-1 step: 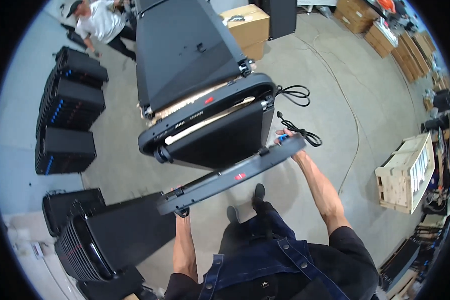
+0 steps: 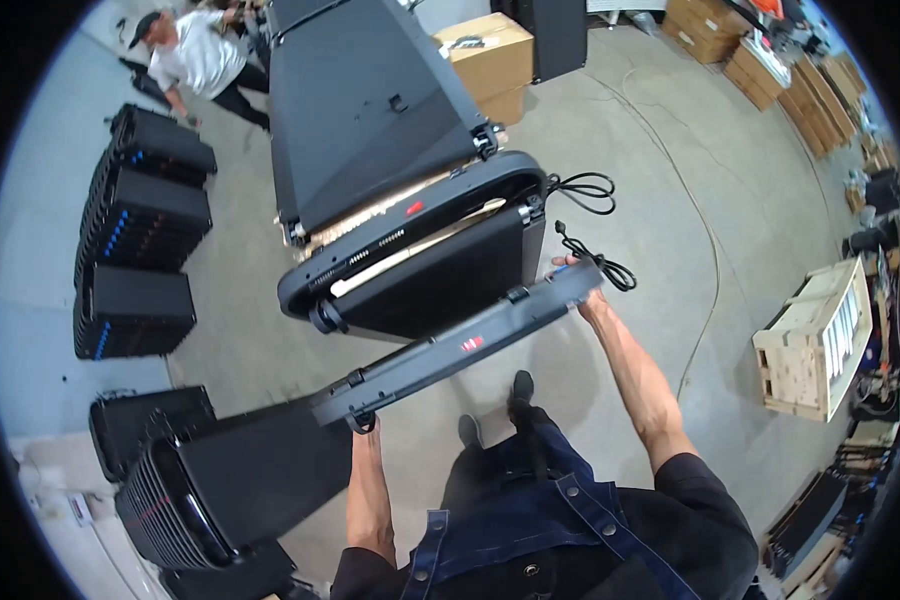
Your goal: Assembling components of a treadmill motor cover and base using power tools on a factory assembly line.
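Note:
Between my two hands I carry a black treadmill, its long narrow end facing me and marked by a small red emblem. My left hand is under its left end, the fingers mostly hidden. At the right end, my right hand grips the corner, fingertips showing beyond the edge. A coiled black power cord with a plug hangs by that corner. Just beyond stands a second black treadmill with an open handle frame, its own looped cord at its right side.
A large black treadmill deck lies farther off beside a cardboard box. Black units stand in rows along the left wall, with another near my left arm. A person stands at far left. A wooden crate sits right.
The held treadmill has shifted slightly left, its right end drawn a little inward, with both hands still on it. The surroundings shift slightly in view.

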Demonstrator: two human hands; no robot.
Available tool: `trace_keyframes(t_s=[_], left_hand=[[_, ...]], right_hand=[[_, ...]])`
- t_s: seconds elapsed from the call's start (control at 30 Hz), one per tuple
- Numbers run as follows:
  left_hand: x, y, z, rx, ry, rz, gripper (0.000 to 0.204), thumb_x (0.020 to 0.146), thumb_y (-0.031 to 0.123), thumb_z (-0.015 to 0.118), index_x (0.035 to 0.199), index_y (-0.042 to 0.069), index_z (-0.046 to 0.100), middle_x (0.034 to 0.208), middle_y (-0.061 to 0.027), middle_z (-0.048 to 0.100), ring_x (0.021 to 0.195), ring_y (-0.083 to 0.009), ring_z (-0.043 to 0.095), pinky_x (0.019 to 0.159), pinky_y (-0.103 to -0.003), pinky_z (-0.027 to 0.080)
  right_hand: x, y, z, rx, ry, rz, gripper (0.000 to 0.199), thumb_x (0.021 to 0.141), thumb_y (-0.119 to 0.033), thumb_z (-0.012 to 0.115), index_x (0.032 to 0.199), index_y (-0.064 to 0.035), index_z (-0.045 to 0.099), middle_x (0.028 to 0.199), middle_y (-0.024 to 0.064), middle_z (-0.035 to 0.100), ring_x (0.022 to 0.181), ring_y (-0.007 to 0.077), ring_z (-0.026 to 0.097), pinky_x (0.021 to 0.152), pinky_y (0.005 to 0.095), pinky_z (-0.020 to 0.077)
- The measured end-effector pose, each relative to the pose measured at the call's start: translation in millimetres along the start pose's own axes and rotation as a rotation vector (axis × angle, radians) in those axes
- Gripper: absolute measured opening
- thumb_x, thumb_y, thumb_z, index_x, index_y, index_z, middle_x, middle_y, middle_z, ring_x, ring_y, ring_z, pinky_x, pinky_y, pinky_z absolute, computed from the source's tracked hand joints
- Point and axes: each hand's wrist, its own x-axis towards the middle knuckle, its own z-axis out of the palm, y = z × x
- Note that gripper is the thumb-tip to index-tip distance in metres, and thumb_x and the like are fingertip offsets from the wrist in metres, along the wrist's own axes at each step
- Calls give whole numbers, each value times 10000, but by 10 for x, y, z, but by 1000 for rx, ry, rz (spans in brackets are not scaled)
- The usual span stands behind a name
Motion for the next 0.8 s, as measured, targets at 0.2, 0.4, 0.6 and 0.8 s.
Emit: trace_keyframes(t_s=[0.2,0.4,0.6,0.8], left_hand=[[430,-114,-670,254,186,-315,450,1056,411,568,1438,175,533,1366,-26,594,1279,-202,562,1090,-467,460],[562,-650,-228,473,174,-537,698,1036,581,485,1577,158,363,1581,-94,434,1437,-331,445,1153,-597,354],[-179,-1100,-1024,589,-282,-1351,776,1072,637,377,1563,39,329,1228,-173,597,974,-267,645,837,-419,598],[-2676,-1006,-660,1200,-1455,-1452,690,1067,487,512,1514,-29,413,1337,-249,635,1133,-349,683,964,-472,536]], right_hand=[[-741,410,224,-128,334,29,486,1008,-436,619,1314,-59,650,1132,84,741,1017,167,687,835,350,547],[-3388,1753,-871,-784,340,359,300,1003,-318,640,1117,-50,710,785,68,732,665,172,686,602,326,546],[-6544,3346,-114,145,1233,636,241,993,-182,578,1138,-26,691,799,95,744,614,188,683,526,366,534],[-8855,4749,1481,531,1547,779,271,985,-186,587,1171,-28,704,856,145,765,588,221,699,504,381,547]])
